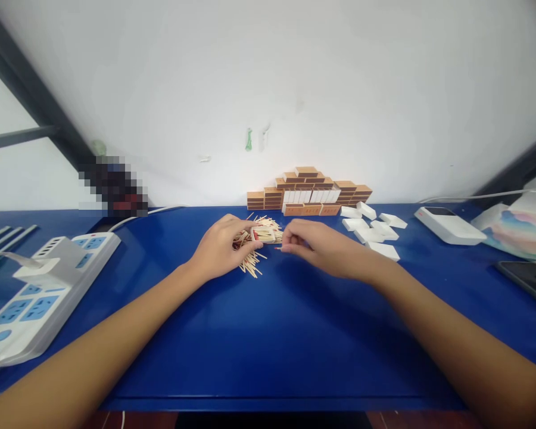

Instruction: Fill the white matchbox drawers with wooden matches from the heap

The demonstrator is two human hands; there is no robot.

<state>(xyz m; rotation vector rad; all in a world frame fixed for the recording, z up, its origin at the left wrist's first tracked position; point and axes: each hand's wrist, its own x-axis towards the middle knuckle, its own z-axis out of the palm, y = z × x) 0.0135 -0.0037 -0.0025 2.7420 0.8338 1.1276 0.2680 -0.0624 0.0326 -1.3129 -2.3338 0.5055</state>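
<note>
Both arms stretched fwd over blue table [268,345], hands meeting mid-table at a heap of loose matchsticks [252,253].

Left hand [218,247] resting on the heap, fingers curled round a small open matchbox tray [263,234], thumb and fingertips closed on its near end; tray looks partly filled w/ sticks, lying flat, slightly angled. Right hand [321,247] just right of tray, fingers pinched together at the tips on what seems 1 or 2 sticks, too small to be sure; tip of the pinch close to the tray's edge, not clearly touching.

Progress, as a judgement: well along but not finished. Done: stack of closed brown matchboxes [308,190] built up against the wall [268,89] behind the heap, several rows high, w/ a few white ones in the middle row. Left: sizeable heap of sticks on the table, plus approx. half a dozen empty white trays/sleeves [375,229] scattered right of the stack, near the right wrist. Current tray neither full nor closed yet.

Elsewhere: white power strip [40,286] w/ blue sockets far left, white flat device [449,225] far right, dark phone-like slab [527,283] at the right edge, all well apart from the hands
</note>
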